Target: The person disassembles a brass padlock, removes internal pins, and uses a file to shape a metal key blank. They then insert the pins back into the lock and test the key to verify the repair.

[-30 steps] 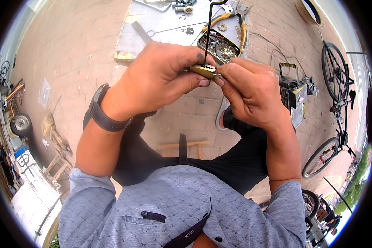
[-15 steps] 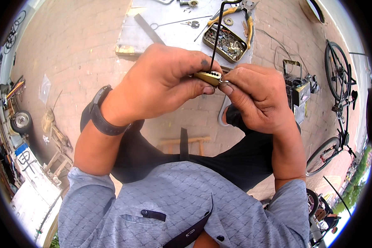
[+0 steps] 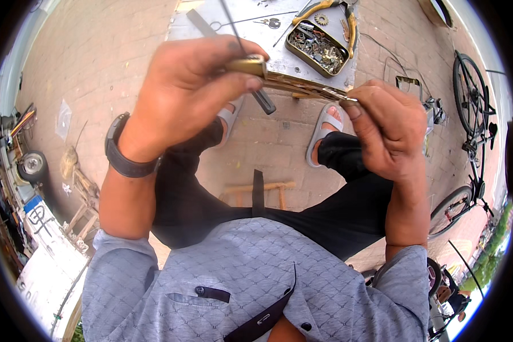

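Observation:
My left hand [image 3: 194, 94], with a dark watch on its wrist, pinches a brass lock body [image 3: 249, 66] between thumb and fingers. A thin dark rod [image 3: 233, 25], blurred, rises from beside the brass piece; the fingers hide its lower end. On the right, thumb and forefinger of my right hand [image 3: 390, 125] are closed on a small slim silvery metal piece [image 3: 339, 94]; its kind is unclear. The two hands are apart, near the front edge of the low table [image 3: 256, 37].
On the table an oblong tin [image 3: 294, 57] holds many small metal parts, beside yellow-handled pliers [image 3: 352, 31], a brass gear [image 3: 321, 19] and keys [image 3: 272, 23]. A flat metal bar [image 3: 264, 102] overhangs the front edge. A bicycle [image 3: 467, 131] stands right.
My hands have separated: the left moved left and up with the brass lock body, the right moved right with the silvery piece. The rod has tilted to the left.

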Action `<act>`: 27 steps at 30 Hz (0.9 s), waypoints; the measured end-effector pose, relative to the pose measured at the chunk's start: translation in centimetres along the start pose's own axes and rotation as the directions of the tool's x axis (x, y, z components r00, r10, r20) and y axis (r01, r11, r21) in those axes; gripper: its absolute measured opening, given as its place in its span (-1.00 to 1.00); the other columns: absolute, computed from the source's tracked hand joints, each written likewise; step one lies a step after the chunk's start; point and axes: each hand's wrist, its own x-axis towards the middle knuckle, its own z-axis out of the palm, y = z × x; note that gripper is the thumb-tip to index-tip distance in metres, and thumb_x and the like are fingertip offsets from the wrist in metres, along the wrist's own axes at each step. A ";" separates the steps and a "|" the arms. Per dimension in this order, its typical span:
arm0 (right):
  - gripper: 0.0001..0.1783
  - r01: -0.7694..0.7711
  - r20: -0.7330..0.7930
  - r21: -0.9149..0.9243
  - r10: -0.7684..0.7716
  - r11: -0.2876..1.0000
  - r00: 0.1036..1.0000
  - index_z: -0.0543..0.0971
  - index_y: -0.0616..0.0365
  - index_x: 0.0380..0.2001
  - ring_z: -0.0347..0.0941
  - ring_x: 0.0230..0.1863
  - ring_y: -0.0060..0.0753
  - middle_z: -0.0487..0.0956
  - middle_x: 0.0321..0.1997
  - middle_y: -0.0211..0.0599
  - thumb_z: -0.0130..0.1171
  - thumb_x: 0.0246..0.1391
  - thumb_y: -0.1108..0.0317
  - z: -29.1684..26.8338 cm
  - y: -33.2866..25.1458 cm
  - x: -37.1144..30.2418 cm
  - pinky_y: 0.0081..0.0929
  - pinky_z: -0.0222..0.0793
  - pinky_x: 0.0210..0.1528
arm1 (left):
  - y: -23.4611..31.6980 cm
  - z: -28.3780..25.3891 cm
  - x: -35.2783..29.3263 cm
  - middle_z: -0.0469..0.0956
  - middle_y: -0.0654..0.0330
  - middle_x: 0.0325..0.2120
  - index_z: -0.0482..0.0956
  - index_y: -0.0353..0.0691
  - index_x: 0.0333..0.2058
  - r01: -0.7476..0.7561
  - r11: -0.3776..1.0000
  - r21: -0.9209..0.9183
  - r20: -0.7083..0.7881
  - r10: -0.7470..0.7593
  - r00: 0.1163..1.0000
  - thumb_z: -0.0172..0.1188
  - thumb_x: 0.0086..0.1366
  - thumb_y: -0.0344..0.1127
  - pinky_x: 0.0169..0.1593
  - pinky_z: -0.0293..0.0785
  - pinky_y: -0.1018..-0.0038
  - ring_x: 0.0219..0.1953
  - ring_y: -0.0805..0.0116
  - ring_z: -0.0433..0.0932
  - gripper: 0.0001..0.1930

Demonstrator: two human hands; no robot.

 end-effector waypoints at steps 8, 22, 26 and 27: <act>-0.94 -0.100 0.022 0.189 0.098 0.977 0.995 0.66 0.28 -0.30 0.48 -0.51 -0.11 0.54 -0.50 -0.17 0.30 0.18 0.50 1.1 0.1 -0.2 -0.30 0.35 -0.45 | 1.1 1.2 0.4 0.74 0.19 -0.24 0.68 -0.39 0.03 -0.007 1.000 -0.016 -0.004 0.007 1.000 0.37 0.31 -0.60 -0.12 0.62 0.64 -0.20 0.56 0.68 -0.70; -0.77 -0.489 0.289 0.641 0.403 0.592 0.868 0.64 0.28 -0.32 0.42 -0.56 -0.68 0.53 -0.56 -0.45 0.15 0.39 0.35 3.0 -1.6 1.3 -0.58 0.32 -0.52 | 0.7 3.9 0.9 0.73 0.21 -0.34 0.70 -0.35 0.04 -0.037 0.999 0.003 -0.044 0.038 0.998 0.28 0.31 -0.65 -0.30 0.64 0.61 -0.36 0.53 0.70 -0.67; -0.75 -0.512 0.324 0.662 0.406 0.548 0.854 0.63 0.28 -0.28 0.43 -0.55 -0.67 0.53 -0.54 -0.45 0.11 0.41 0.33 3.3 -1.3 1.2 -0.58 0.34 -0.50 | 0.5 4.2 1.1 0.71 0.21 -0.40 0.72 -0.30 0.04 -0.088 0.995 0.054 -0.056 0.091 0.994 0.31 0.29 -0.62 -0.33 0.59 0.59 -0.40 0.54 0.68 -0.66; -0.75 -0.525 0.335 0.668 0.417 0.527 0.845 0.63 0.28 -0.28 0.42 -0.55 -0.68 0.52 -0.53 -0.45 0.11 0.41 0.33 3.3 -1.3 1.2 -0.59 0.34 -0.50 | 0.4 4.2 1.1 0.71 0.21 -0.41 0.72 -0.30 0.04 -0.100 0.993 0.064 -0.058 0.103 0.993 0.32 0.28 -0.62 -0.33 0.59 0.59 -0.41 0.54 0.68 -0.66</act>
